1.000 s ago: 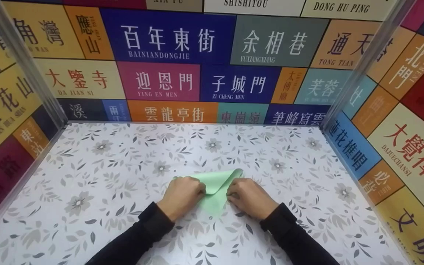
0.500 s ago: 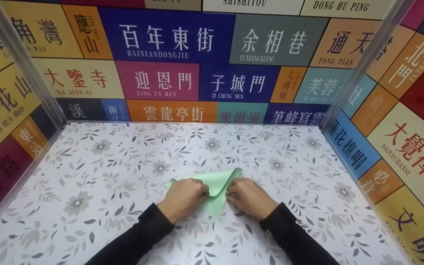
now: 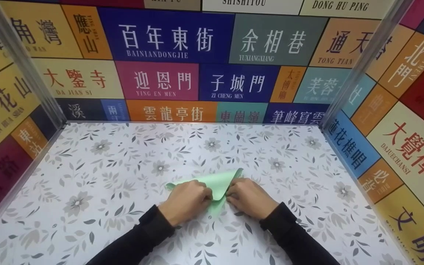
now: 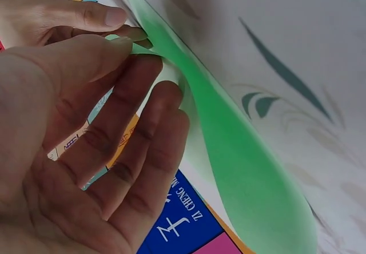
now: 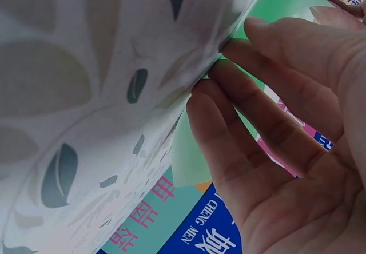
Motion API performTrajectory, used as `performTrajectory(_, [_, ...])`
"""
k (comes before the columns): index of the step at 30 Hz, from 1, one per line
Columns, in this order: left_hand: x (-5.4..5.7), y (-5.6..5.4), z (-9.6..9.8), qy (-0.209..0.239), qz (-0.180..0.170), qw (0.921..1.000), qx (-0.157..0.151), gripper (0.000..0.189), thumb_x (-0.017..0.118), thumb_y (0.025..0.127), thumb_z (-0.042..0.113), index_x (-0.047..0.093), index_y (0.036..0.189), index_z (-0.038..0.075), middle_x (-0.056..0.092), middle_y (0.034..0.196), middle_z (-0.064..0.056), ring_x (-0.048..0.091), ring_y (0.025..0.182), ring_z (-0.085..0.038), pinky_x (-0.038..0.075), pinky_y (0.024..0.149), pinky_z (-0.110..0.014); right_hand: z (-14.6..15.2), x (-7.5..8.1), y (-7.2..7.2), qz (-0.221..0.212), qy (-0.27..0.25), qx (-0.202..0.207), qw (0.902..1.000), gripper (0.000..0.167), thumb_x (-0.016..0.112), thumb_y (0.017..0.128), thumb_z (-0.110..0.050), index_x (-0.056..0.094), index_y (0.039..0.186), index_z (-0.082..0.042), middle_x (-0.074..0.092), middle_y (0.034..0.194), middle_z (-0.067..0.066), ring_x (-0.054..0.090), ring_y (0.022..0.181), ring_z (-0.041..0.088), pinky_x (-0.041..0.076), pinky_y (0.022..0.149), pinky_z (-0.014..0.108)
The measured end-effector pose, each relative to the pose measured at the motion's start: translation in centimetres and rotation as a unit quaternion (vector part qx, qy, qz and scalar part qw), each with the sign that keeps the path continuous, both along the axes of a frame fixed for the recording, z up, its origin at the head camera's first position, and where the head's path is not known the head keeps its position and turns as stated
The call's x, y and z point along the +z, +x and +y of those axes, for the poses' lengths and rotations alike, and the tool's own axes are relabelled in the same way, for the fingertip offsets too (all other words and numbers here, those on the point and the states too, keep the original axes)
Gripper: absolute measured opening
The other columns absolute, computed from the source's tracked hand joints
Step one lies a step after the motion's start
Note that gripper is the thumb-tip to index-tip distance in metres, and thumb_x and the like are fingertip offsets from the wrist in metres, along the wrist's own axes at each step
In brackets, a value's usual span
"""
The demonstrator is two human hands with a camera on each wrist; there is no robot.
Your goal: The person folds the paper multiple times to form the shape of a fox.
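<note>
A sheet of light green paper (image 3: 219, 182) lies on the floral surface, its far part curled over toward the person. My left hand (image 3: 188, 201) pinches the folded-over edge between thumb and index finger; in the left wrist view the paper (image 4: 246, 168) bows in a loose loop beside the fingers. At the sheet's right edge, my right hand (image 3: 250, 197) holds the paper with thumb and index finger close together. Its other fingertips (image 5: 207, 114) touch the surface in the right wrist view. Both hands partly hide the sheet, and its near tip shows between them.
The white tabletop (image 3: 123, 165) has a grey flower and leaf print. Colourful panels with Chinese lettering (image 3: 168, 36) rise at the back and both sides. Clear strips (image 3: 359, 70) run up the corners.
The left hand has moved slightly right and nearer the person, drawing the folded edge down over more of the sheet. A curled left corner now shows. The right hand has stayed nearly still.
</note>
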State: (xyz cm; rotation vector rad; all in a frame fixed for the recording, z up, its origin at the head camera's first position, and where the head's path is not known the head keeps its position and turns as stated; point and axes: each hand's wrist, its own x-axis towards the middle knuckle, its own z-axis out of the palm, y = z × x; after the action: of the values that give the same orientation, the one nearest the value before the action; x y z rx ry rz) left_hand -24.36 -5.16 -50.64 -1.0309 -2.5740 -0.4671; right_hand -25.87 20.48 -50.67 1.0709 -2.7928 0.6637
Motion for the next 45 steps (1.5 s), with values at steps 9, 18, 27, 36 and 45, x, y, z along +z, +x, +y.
performTrajectory(9, [0.4, 0.4, 0.2, 0.005, -0.027, 0.9996, -0.008, 0.006, 0.091, 0.093, 0.013, 0.090, 0.093, 0.019, 0.086, 0.087, 0.001, 0.079, 0.075, -0.018, 0.066, 0.066, -0.037, 0.2, -0.1, -0.1, 0.000, -0.002, 0.005, 1.0000, 0.014, 0.091, 0.095, -0.003, 0.093, 0.102, -0.015, 0.085, 0.103, 0.005, 0.080, 0.096, 0.021, 0.070, 0.089, 0.038])
performTrajectory(18, [0.2, 0.7, 0.4, 0.002, -0.020, 0.9996, -0.020, 0.011, 0.090, 0.091, 0.010, 0.089, 0.085, 0.019, 0.083, 0.081, 0.002, 0.074, 0.069, -0.016, 0.062, 0.063, -0.036, 0.1, 0.1, 0.0, -0.004, 0.000, 0.008, 1.0000, 0.013, 0.089, 0.096, -0.005, 0.091, 0.096, -0.017, 0.080, 0.087, -0.003, 0.070, 0.084, 0.012, 0.064, 0.079, 0.034])
performTrajectory(27, [-0.3, 0.9, 0.6, -0.018, 0.010, 0.9995, -0.023, 0.013, 0.094, 0.091, 0.013, 0.087, 0.083, 0.020, 0.080, 0.078, 0.002, 0.068, 0.064, -0.013, 0.060, 0.060, -0.032, 0.0, 0.2, 0.0, 0.001, 0.000, 0.006, 1.0000, 0.012, 0.089, 0.098, -0.006, 0.090, 0.095, -0.017, 0.078, 0.081, -0.007, 0.065, 0.079, 0.009, 0.061, 0.076, 0.031])
performTrajectory(36, [-0.5, 1.0, 0.7, -0.024, 0.030, 0.9988, -0.030, 0.012, 0.094, 0.090, 0.013, 0.087, 0.082, 0.019, 0.076, 0.080, 0.003, 0.067, 0.064, -0.015, 0.060, 0.060, -0.032, 0.0, 0.4, 0.0, -0.004, -0.008, -0.002, 1.0000, 0.009, 0.089, 0.098, -0.006, 0.091, 0.097, -0.015, 0.084, 0.088, -0.003, 0.073, 0.082, 0.012, 0.065, 0.079, 0.034])
performTrajectory(45, [-0.4, 0.9, 0.6, -0.034, 0.009, 0.9985, -0.041, 0.010, 0.096, 0.090, 0.017, 0.089, 0.084, 0.022, 0.077, 0.082, 0.006, 0.068, 0.067, -0.014, 0.061, 0.062, -0.032, 0.1, 0.5, 0.1, -0.007, -0.006, -0.015, 0.9998, 0.010, 0.088, 0.098, -0.005, 0.090, 0.094, -0.014, 0.083, 0.084, -0.003, 0.065, 0.072, 0.004, 0.061, 0.070, 0.027])
